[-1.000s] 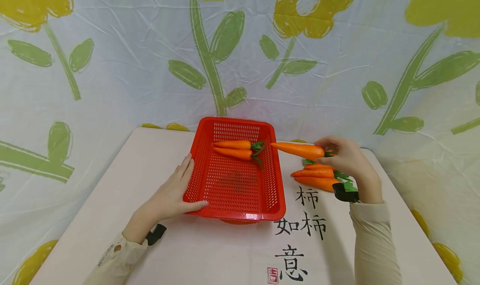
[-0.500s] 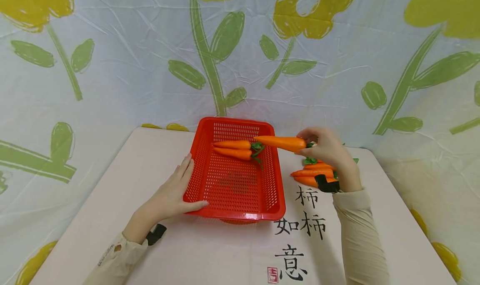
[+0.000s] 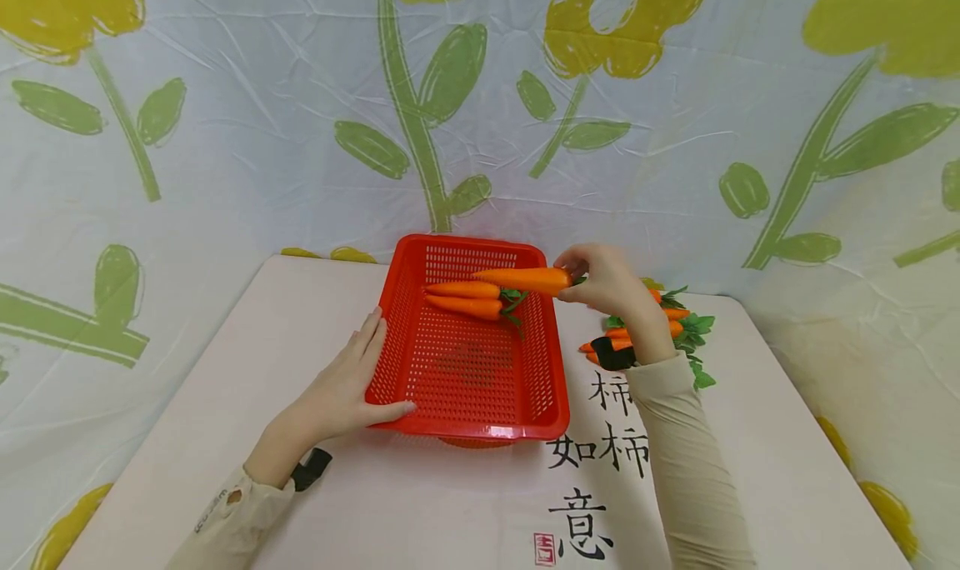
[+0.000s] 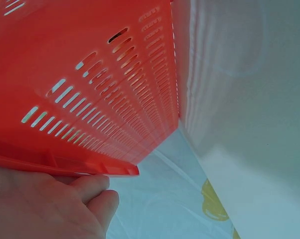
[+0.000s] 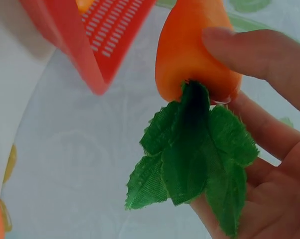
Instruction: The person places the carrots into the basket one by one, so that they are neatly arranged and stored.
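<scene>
A red perforated basket (image 3: 468, 427) stands mid-table in the head view, with two carrots (image 3: 468, 308) lying at its far side. My left hand (image 3: 341, 387) rests against the basket's near-left corner, fingers straight along the left rim and thumb over the front rim. The left wrist view has those fingers (image 4: 90, 186) against the outside of the rim. Between thumb and fingers, my right hand (image 3: 603, 282) pinches another carrot (image 3: 525, 280) by its leafy end, its tip over the basket. Green leaves (image 5: 195, 149) hang from this carrot in the right wrist view.
More carrots (image 3: 618, 333) lie in a pile right of the basket, partly hidden by my right forearm. Black characters (image 3: 581, 520) mark the pale table (image 3: 315, 303). A flower-printed cloth (image 3: 285, 137) rises behind the table's far edge.
My right hand has carried the carrot leftward from above the pile, so its tip now reaches over the basket. The left hand and basket have stayed where they were.
</scene>
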Action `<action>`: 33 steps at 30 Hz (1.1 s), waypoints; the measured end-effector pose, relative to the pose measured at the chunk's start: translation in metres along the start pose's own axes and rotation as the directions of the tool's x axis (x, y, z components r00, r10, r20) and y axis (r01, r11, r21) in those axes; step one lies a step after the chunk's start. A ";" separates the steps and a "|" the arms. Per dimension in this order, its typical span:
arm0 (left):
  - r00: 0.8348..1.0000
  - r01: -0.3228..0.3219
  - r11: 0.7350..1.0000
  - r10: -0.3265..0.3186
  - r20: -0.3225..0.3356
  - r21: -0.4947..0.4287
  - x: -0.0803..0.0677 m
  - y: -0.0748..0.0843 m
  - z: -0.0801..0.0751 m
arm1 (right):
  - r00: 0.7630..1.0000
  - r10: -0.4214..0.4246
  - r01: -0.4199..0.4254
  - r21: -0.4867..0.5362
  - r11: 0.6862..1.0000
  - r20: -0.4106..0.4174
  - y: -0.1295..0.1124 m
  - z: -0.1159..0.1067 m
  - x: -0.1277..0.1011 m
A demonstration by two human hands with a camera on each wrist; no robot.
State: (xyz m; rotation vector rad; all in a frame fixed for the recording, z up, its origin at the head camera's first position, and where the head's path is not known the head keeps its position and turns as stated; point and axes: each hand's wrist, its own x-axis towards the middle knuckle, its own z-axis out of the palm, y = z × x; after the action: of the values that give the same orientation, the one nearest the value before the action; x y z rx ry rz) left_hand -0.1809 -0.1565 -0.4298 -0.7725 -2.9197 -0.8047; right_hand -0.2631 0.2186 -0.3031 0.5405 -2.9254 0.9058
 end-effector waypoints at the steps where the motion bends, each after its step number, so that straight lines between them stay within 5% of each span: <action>1: 1.000 -0.002 1.000 0.002 -0.001 0.001 0.000 0.000 0.000 | 1.000 -0.002 0.002 -0.011 1.000 0.001 -0.001 0.003 0.002; 12: 1.000 0.000 1.000 0.001 -0.011 0.007 0.000 -0.002 0.002 | 0.996 -0.022 0.030 -0.086 0.996 0.088 -0.020 0.033 0.027; 33: 1.000 0.005 1.000 -0.005 -0.003 -0.015 -0.002 0.000 0.002 | 0.964 0.167 -0.132 -0.176 0.976 0.206 -0.030 0.090 0.066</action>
State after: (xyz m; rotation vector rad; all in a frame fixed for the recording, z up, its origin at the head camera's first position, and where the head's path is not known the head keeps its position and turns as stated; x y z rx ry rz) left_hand -0.1794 -0.1564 -0.4313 -0.7655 -2.9176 -0.8287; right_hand -0.3086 0.1248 -0.3527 0.4399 -3.2404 0.6495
